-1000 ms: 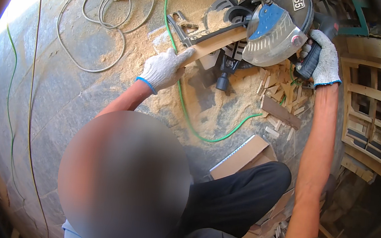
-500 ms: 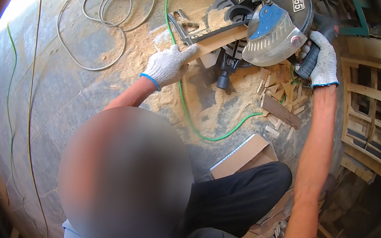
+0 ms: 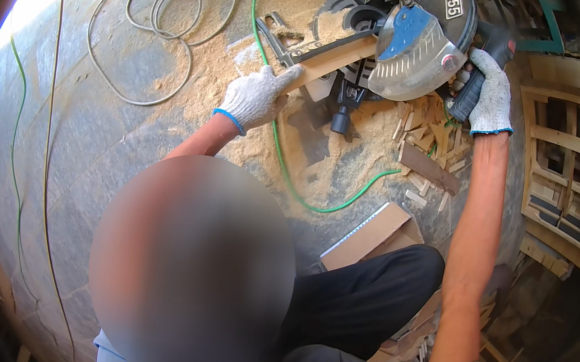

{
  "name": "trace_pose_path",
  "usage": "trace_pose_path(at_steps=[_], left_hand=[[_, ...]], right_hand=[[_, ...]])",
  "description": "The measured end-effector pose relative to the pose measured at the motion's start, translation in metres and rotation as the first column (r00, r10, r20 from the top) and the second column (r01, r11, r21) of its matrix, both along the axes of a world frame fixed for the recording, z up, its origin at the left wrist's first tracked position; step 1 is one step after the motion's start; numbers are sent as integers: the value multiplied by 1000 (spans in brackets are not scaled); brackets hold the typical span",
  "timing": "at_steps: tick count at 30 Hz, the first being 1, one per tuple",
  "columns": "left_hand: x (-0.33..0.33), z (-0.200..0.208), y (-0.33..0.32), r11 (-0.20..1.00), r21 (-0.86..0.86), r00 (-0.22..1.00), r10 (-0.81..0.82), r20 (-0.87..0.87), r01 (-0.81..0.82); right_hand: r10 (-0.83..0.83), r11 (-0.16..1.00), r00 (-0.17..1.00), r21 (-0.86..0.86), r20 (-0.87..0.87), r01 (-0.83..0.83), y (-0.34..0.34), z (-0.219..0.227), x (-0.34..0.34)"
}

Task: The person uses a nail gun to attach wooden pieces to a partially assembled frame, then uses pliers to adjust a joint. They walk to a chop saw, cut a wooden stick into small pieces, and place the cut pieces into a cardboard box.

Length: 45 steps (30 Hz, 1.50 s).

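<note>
A miter saw (image 3: 423, 42) with a dark blade housing and a blue and clear guard stands on the floor at the far right of centre. A wooden board (image 3: 337, 62) lies along its fence, the right end hidden by the guard. My left hand (image 3: 255, 96), in a white knit glove, grips the board's near left end. My right hand (image 3: 492, 97), gloved alike, is wrapped round the saw's black handle (image 3: 469, 93). The blade itself is hidden behind the guard.
Sawdust (image 3: 208, 77) and wood offcuts (image 3: 446, 146) lie around the saw. A green cord (image 3: 290, 183) runs past my left hand. Coiled grey cable (image 3: 189, 60) lies far left. A cardboard box (image 3: 373, 238) sits by my knee; wooden frames (image 3: 573, 147) stand at right.
Both hands keep their grips on the board and the saw handle. My right forearm has shifted very slightly left; otherwise the scene is nearly the same.
</note>
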<state>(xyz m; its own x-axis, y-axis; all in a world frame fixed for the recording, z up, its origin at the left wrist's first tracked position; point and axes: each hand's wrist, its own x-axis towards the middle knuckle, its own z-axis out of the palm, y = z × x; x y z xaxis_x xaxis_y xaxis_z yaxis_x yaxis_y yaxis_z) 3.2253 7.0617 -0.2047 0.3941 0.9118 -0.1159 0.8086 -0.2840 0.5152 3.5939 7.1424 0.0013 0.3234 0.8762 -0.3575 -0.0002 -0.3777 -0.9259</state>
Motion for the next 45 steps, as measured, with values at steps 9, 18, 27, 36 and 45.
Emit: trace_pose_path(at_steps=[9, 18, 27, 36, 45], left_hand=[[5, 5, 3, 1000, -14, 1000, 11, 8, -11], [4, -7, 3, 999, 39, 1000, 0, 2, 0], [3, -1, 1, 1000, 15, 999, 0, -33, 1], [7, -11, 0, 998, 62, 1000, -3, -28, 5], [36, 12, -54, 964, 21, 959, -267, 90, 266]], right_hand=[[9, 1000, 1000, 28, -9, -8, -2, -4, -1], [-14, 998, 1000, 57, -20, 15, -19, -13, -22], [-207, 959, 968, 227, 141, 171, -77, -122, -37], [-31, 999, 999, 34, 37, 30, -34, -28, -20], [38, 999, 999, -31, -6, -38, 6, 12, -2]])
